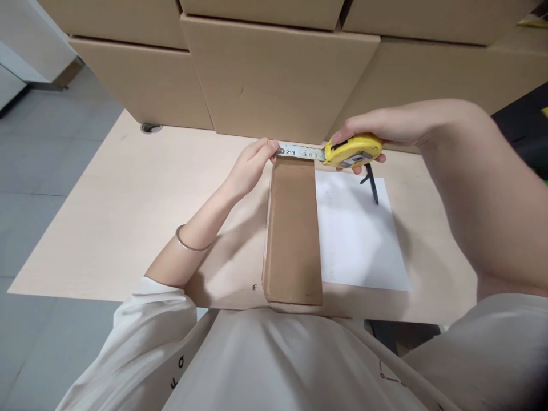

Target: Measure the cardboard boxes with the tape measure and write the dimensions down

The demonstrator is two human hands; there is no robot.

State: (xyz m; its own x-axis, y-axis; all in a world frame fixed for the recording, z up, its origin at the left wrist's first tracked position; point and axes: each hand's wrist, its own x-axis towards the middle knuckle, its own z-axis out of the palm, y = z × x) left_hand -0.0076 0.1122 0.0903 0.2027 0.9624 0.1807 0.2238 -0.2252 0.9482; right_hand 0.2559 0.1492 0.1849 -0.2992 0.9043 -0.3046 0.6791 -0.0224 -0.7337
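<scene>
A yellow tape measure (pixel 354 150) is gripped in my right hand (pixel 363 128), its case just past the far right corner of a cardboard box (pixel 295 234). A short length of the white blade runs leftward along the far short edge of the box, with numbers showing. At the far left corner, my left hand (pixel 257 162) pinches the blade's end between thumb and fingers. The narrow brown box lies lengthwise, its near end close to the table's front edge. A black strap hangs from the tape measure; a dark pen-like stick beside it is partly hidden.
A white sheet of paper (pixel 359 240) lies right of the box, partly under shadow. Large stacked cardboard boxes (pixel 278 80) form a wall along the back of the light wooden table (pixel 141 205). A round cable hole (pixel 151 129) is at the back left.
</scene>
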